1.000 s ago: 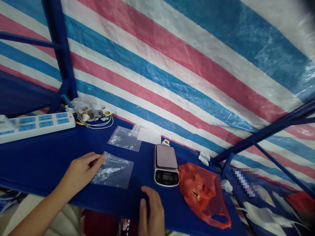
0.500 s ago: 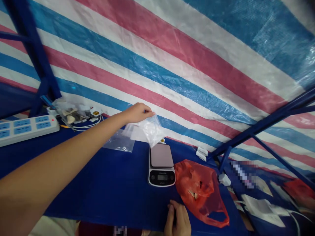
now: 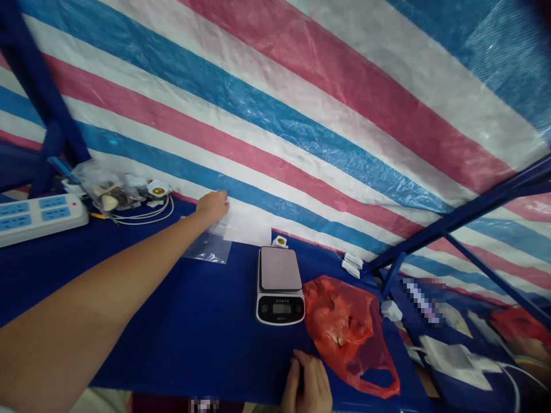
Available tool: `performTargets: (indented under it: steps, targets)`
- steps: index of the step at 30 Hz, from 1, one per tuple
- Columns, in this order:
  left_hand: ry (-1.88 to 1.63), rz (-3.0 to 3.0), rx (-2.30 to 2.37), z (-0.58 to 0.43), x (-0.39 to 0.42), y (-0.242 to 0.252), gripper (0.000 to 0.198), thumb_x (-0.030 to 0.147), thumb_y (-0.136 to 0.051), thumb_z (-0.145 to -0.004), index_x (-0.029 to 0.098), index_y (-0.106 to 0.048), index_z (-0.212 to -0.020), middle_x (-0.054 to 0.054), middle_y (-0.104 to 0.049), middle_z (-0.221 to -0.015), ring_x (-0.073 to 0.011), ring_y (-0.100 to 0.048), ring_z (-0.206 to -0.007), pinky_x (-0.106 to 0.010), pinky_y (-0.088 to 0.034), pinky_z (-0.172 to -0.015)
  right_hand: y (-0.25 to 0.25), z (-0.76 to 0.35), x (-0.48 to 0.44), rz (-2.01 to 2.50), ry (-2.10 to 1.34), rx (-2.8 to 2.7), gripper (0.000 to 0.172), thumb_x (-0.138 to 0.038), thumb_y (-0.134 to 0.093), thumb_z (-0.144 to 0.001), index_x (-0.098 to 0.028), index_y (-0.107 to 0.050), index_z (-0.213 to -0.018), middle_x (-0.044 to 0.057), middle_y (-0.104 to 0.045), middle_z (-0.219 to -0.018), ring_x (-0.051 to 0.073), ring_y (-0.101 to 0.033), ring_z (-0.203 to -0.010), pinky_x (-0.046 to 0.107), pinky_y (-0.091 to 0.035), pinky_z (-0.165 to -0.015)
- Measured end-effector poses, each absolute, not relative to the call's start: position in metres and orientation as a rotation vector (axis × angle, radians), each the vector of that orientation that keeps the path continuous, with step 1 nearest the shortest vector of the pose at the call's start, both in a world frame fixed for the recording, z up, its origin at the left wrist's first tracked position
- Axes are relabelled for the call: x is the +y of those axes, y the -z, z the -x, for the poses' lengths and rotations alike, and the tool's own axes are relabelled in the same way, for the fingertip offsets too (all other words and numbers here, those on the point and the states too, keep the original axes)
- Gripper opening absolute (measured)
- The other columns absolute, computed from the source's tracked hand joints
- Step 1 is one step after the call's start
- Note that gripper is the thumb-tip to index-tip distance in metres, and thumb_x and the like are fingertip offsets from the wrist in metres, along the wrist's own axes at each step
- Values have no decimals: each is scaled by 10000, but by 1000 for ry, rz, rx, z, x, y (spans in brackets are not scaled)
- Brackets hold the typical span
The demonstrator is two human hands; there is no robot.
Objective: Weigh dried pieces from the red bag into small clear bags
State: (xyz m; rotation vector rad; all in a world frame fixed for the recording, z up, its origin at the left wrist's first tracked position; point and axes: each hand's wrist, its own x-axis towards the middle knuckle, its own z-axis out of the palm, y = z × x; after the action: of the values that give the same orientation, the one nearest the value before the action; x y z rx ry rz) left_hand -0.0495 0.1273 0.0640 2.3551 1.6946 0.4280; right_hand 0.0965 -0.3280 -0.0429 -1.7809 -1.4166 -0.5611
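Observation:
My left hand (image 3: 213, 205) reaches across the blue table (image 3: 172, 321) to its back edge by the striped tarp. Its fingers are closed on the top of a clear plastic bag (image 3: 209, 246) that lies flat there, beside a white sheet-like bag (image 3: 248, 229). My right hand (image 3: 307, 385) rests at the table's front edge with its fingers curled together; what is in them I cannot make out. A small digital scale (image 3: 279, 284) with a bare pan stands between the hands. A crumpled red plastic bag (image 3: 350, 332) lies just right of the scale.
A white and blue power strip (image 3: 38, 212) lies at the left. Beside it are a clear bag of small items (image 3: 105, 192) and white cables (image 3: 146, 215). Small white pieces (image 3: 353, 264) sit behind the red bag. Blue frame bars (image 3: 456, 221) cross at right, with white adapters (image 3: 451, 355) below.
My left hand picked a clear bag off the table near me, carried it up and back, and set it down at the back. My right hand slid right along the front edge.

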Motion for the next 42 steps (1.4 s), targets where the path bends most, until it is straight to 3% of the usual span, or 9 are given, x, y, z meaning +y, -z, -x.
performTargets:
  steps: [5,10,16,20,26,32,37,39,42]
  targets:
    - [-501,-2269,1781,88,109,-67,501,443,-442,-920,136,-563,-1296,-213,-688,-1187,-340,-638,-1123,-406,-491,-900,43,-96,-327,1786,574,-1403,137,-176,-550,-971,-198,-682,-1000,57,-718,-800,204,-686,-679,325,-531,-674]
    - [-416,-2098,1931,148,85,-57,763,617,-499,-842,66,-486,-1369,-311,-571,-1355,-472,-587,-1197,-520,-482,-911,48,-90,-325,1789,511,-1308,151,-193,-522,-991,-204,-672,-1008,67,-711,-821,228,-670,-726,364,-505,-728]
    - [-320,-2163,1725,198,57,-43,458,452,-520,-802,176,-622,-1154,-122,-744,-1004,-324,-688,-998,-368,-482,-813,51,-90,-325,1795,530,-1297,173,-238,-515,-1009,-201,-684,-997,70,-717,-826,237,-674,-730,377,-501,-747]
    - [-535,-2176,1591,223,41,-47,422,509,-504,-791,193,-636,-1039,-68,-731,-845,-265,-682,-825,-326,-454,-721,49,-100,-327,1768,599,-1447,153,-212,-526,-996,-186,-676,-1012,59,-713,-810,213,-676,-700,333,-514,-703]
    - [-761,-2131,1286,223,-6,-48,505,600,-508,-823,208,-617,-1123,-24,-707,-865,-196,-661,-776,-287,-470,-752,44,-105,-328,1778,639,-1513,154,-222,-527,-1001,-171,-669,-1035,66,-718,-843,211,-690,-735,320,-523,-717]
    - [-517,-2198,1423,201,-65,-36,339,413,-460,-903,243,-592,-1165,-19,-717,-904,-208,-674,-836,-305,-439,-726,18,-81,-331,1713,489,-1437,171,-251,-500,-1035,-178,-655,-1027,60,-694,-860,185,-673,-764,291,-525,-718]
    - [-445,-2210,1506,205,-83,-27,334,377,-419,-934,237,-573,-1195,-35,-727,-937,-234,-687,-873,-331,-430,-735,-25,-12,-287,1582,215,-1715,277,-210,-466,-1020,-190,-615,-1253,102,-703,-1147,216,-642,-1124,356,-535,-948]
    - [-503,-2168,1489,207,-86,-25,360,414,-406,-945,226,-563,-1209,-38,-725,-946,-235,-690,-891,-333,-442,-760,-35,18,-253,1622,98,-1887,438,-260,-469,-1021,-126,-511,-1436,176,-554,-1447,287,-464,-1399,492,-440,-1119]
    - [-574,-2104,1537,208,-93,-24,462,496,-417,-942,196,-535,-1272,-53,-721,-970,-249,-688,-929,-350,-455,-796,-32,45,-206,1807,-64,-2003,580,-380,-483,-1027,-87,-437,-1525,221,-355,-1604,377,-263,-1517,641,-252,-1202]
